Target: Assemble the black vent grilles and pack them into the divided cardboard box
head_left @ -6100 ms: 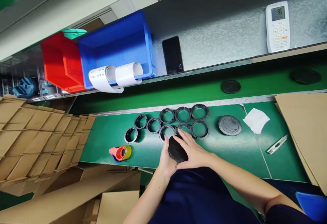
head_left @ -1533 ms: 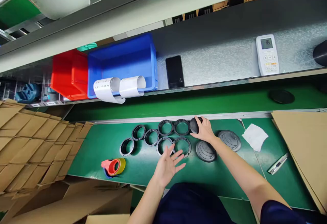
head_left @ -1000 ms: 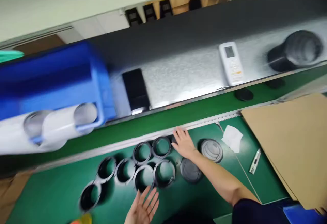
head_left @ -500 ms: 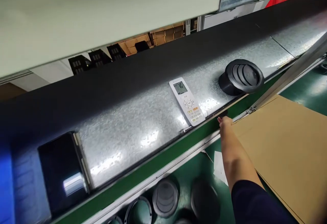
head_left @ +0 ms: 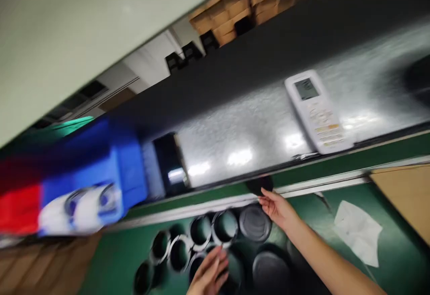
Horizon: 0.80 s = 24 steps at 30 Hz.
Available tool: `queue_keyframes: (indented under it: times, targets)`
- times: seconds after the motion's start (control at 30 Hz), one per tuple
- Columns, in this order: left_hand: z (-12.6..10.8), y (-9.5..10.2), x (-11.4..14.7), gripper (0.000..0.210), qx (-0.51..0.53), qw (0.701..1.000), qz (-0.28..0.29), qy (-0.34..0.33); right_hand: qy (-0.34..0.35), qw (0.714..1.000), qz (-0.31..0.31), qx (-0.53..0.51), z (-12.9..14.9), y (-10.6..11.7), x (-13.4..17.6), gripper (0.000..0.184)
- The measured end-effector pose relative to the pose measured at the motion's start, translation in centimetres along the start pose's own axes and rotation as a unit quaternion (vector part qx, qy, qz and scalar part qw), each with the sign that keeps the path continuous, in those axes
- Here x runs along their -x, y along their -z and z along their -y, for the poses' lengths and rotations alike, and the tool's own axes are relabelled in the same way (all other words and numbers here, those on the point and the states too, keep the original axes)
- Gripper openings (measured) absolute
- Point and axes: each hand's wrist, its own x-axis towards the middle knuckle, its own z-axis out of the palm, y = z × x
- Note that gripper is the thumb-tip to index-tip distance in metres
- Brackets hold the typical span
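Observation:
My right hand (head_left: 277, 207) pinches the edge of a thin black disc (head_left: 258, 184) between thumb and fingers, just below the metal shelf's front edge. Empty and somewhat blurred, my left hand (head_left: 210, 272) hovers over the bench with its fingers apart. Near it stand several black rings (head_left: 179, 253) with open centres. A round black air vent (head_left: 255, 223) sits close under my right hand, and another dark round piece (head_left: 270, 270) lies nearer to me.
On the metal shelf (head_left: 215, 151) lie a white remote control (head_left: 317, 111) and a dark phone-like slab (head_left: 170, 162). A blue bin (head_left: 132, 169) with white rolls (head_left: 80, 210) stands left. White paper (head_left: 358, 232) and cardboard (head_left: 403, 196) lie right. A pale panel (head_left: 83, 30) overhangs.
The view has swung left, bringing the bins and more rings into sight. My right hand has come left along the shelf edge with the disc, and my left hand has entered from below.

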Motion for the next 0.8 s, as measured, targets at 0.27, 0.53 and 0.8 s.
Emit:
queue_keyframes:
  times: [0.27,0.53,0.8]
  targets:
    - [1.7,4.5,4.7,0.052,0.215,0.963,0.112,-0.115,-0.337,0.905,0.212,0.151,-18.4,-2.6,17.3,0.049]
    - [3.1,7.8,11.8,0.083,0.296,0.924,0.221,-0.097,0.291,0.632,0.405,0.593,-15.3,-4.5,19.9,0.044]
    - [5.7,9.7,15.4,0.08,0.312,0.905,0.283,-0.063,0.334,0.533,0.43,0.648,-18.4,-4.3,21.2,0.047]
